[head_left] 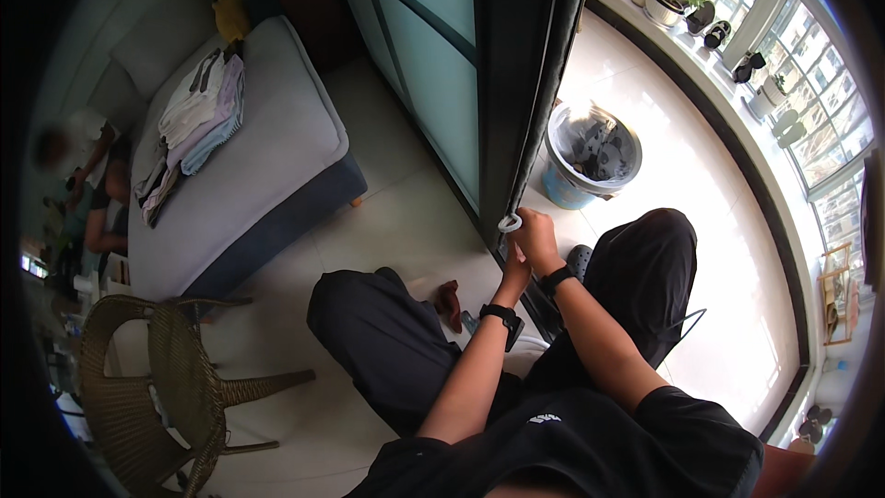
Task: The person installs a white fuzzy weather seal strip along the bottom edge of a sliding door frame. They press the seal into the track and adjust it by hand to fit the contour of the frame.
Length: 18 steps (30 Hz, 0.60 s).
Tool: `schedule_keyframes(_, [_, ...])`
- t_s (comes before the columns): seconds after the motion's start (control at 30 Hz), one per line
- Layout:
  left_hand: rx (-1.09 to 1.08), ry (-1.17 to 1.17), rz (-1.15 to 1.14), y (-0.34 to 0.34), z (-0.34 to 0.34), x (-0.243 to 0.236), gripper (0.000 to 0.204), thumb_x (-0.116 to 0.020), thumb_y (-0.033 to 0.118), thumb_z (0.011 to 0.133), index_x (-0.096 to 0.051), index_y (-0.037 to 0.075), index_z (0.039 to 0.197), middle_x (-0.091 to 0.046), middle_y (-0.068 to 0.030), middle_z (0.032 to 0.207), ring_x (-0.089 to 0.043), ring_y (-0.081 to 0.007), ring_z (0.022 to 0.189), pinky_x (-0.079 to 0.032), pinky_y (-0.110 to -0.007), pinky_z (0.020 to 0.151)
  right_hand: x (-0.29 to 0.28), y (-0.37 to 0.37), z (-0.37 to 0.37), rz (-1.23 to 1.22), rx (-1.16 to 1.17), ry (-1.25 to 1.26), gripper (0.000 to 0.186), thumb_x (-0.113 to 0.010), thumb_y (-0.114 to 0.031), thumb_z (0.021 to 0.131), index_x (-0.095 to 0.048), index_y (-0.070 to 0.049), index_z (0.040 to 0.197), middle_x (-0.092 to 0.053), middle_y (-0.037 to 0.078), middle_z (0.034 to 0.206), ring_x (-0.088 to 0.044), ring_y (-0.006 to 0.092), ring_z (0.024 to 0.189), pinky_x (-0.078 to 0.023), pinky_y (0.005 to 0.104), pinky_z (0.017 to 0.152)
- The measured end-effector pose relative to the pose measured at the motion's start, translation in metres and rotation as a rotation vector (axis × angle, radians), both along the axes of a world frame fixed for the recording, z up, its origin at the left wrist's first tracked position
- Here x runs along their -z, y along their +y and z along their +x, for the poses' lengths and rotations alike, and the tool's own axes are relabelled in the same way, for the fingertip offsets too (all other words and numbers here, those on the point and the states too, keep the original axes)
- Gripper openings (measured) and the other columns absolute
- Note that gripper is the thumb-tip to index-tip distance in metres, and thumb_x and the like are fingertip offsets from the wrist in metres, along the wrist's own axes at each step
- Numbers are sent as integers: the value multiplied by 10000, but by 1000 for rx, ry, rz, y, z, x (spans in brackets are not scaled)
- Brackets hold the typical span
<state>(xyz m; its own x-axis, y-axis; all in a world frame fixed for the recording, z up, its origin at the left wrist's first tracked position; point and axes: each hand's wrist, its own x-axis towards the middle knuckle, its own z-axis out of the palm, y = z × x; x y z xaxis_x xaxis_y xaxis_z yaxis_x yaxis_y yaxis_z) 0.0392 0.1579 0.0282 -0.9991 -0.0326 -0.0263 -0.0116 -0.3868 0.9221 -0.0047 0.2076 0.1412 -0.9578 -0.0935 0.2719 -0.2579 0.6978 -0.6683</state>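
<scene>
- At far left, a brown woven wicker chair [184,383] with curved arms stands near a low, grey-topped padded couch [286,111].
- On that couch lies a loose stack of folded white, lilac and blue clothes [205,111].
- Next comes a tall sliding door of frosted pale-green glass panels [429,46] in a thick black frame [502,129].
- At the frame's near edge, low down, is a small white ring-shaped object [513,227], just at the fingers.
- The left hand [517,272], a black band at its wrist, is raised beside the frame, just below the other; its fingertips are partly hidden, so I cannot tell how far they are open or what they hold.
- The right hand [536,238] is curled closed and appears to pinch the ring.
- The step in hand looks like close two-handed handling of the ring at the frame; a next move would call for a steady pinch and small finger motions.
- Farther right stands a blue bucket [564,188] with dark patterned cloth [604,152] inside.
</scene>
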Motion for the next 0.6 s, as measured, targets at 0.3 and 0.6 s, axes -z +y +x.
schedule_keyframes(0.3, [-115, -20, -30, 8, 12, -41, 675, -604, 55, 875, -219, 124, 1426, -510, -75, 1087, -528, -155, 910, -465, -268, 722, 1, 15, -3, -21, 21, -29, 127, -651, -78, 657, -612, 7, 743, -599, 213, 700, -601, 397, 683, -478, 423, 592])
schedule_keyframes(0.6, [-35, -50, 14, 8, 13, -57, 642, -605, 100, 883, -214, 92, 1392, -450, -105, 1231, -502, -170, 1040, -434, -293, 857, 3, 19, -6, 18, -10, -47, 133, -649, -110, 679, -608, 9, 722, -590, 222, 696, -592, 406, 687, -472, 429, 591])
